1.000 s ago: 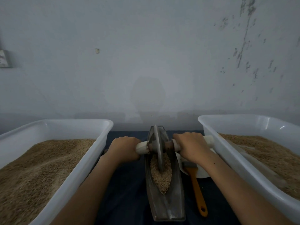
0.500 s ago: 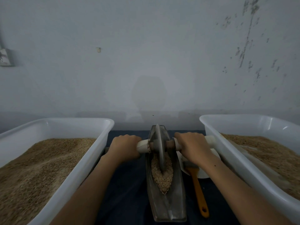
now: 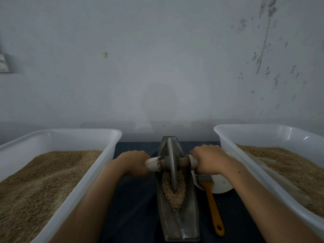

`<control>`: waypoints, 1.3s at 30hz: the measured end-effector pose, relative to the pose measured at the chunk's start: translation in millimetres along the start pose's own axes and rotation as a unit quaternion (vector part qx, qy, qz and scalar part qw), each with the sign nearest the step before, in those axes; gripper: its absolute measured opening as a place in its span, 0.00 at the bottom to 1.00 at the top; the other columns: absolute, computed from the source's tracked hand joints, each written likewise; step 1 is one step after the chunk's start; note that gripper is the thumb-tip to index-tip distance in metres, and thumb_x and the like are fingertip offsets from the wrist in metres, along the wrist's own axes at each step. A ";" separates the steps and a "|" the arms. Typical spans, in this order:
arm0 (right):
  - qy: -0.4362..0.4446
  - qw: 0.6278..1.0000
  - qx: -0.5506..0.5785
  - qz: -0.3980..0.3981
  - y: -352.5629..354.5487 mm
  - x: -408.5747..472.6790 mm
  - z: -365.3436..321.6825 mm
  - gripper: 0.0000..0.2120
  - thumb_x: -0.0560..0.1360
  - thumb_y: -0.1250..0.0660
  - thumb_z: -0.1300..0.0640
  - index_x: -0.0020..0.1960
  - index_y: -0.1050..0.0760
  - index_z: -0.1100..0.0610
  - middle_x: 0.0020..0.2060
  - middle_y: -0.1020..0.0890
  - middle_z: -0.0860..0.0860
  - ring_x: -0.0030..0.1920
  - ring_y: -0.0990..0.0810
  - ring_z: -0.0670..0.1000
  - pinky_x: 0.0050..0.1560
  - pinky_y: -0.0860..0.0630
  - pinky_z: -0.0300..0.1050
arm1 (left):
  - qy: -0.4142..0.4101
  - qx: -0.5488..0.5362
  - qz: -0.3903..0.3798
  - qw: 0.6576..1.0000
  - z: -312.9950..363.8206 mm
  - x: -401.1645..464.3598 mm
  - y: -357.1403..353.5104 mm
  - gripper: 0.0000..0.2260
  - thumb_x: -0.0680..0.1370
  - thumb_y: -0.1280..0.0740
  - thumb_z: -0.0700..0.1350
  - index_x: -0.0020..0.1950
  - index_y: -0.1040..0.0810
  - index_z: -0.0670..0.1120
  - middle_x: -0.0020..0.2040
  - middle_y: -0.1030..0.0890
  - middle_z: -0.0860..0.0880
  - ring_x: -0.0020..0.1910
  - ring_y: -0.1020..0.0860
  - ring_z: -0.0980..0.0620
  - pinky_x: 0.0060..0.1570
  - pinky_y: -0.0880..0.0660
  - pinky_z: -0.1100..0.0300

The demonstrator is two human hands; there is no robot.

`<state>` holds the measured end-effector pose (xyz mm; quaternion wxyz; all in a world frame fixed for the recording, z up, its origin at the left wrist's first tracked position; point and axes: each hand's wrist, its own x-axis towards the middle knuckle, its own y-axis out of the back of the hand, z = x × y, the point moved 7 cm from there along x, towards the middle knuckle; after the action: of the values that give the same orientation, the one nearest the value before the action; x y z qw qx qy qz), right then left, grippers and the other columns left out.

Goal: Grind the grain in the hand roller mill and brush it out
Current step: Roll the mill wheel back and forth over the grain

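Bare grey wall (image 3: 157, 58), scuffed and flaking toward its right side, backs a dark blue surface (image 3: 136, 199) where we work. Our left hand (image 3: 131, 163) and right hand (image 3: 208, 159) each have fingers curled round an end of the pale axle handle (image 3: 152, 163), and between them the grinding wheel (image 3: 172, 165) stands upright in the boat-shaped trough (image 3: 177, 223) at the middle of the surface. Grain (image 3: 173, 193) lies heaped in the trough around and nearer us than the wheel; most kernels look whole, so we judge grinding far from finished. Just right of the trough an orange-handled brush (image 3: 213, 207) lies with its bristles on a white dish (image 3: 222, 185), untouched. A white tub (image 3: 98, 165) at the left edge and another tub (image 3: 245, 162) at the right edge both hold tan grain. Risks, as we judge them: uneven pressure could tilt the wheel and ride it up the trough wall, spilling kernels onto the surface; a long stroke toward us could push the heap over the near tip; our right wrist passes close above the brush and dish and could knock them. No brand, label or writing is readable anywhere.
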<state>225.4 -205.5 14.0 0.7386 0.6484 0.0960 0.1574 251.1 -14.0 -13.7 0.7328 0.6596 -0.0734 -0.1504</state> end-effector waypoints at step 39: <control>-0.029 0.969 -0.016 0.243 0.5 0.6 -2.5 0.06 0.74 0.37 0.60 0.50 0.29 0.51 0.46 0.20 0.49 0.47 0.22 0.53 0.41 0.34 0.45 | 0.023 0.069 0.188 0.979 2.8 -1.5 12.3 0.11 0.73 0.33 0.52 0.54 0.25 0.52 0.49 0.20 0.51 0.48 0.22 0.50 0.46 0.27 0.56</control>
<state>225.1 -203.0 14.2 0.6910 0.6445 -0.0886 0.3151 250.3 -15.1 -1.0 0.7020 0.6864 -0.1895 0.0105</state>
